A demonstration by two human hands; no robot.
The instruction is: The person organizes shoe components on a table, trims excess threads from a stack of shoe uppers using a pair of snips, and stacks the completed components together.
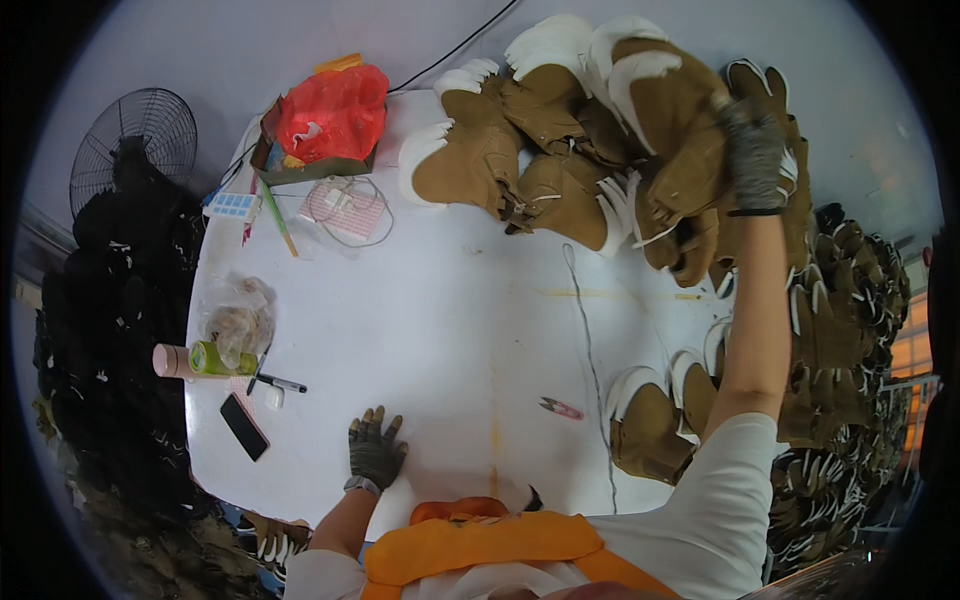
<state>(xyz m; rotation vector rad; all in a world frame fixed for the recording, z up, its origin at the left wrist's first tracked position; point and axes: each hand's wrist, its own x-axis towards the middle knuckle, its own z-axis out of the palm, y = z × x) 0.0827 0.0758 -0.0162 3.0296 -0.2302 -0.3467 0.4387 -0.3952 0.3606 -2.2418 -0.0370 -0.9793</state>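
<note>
My left hand [376,452], in a dark grey glove with bare fingertips, lies on the near part of the white table [440,350], fingers spread and nothing in them. Stretched out to the far right, my right hand [756,158] wears a grey glove and is closed on the edge of a brown shoe upper [670,105] with a white rim. Its fingertips are partly hidden. Around that hand lie more brown shoe uppers [470,165], heaped in stacks along the far edge. Several others [648,430] sit at the right edge, beside my right arm.
Small pink-handled thread snips [562,408] lie mid-table beside a long grey cord [592,360]. At left are a black phone [244,427], a pink bottle [172,361] and a green roll [220,358]. A box with a red bag [330,115] stands far left, near a fan [135,140].
</note>
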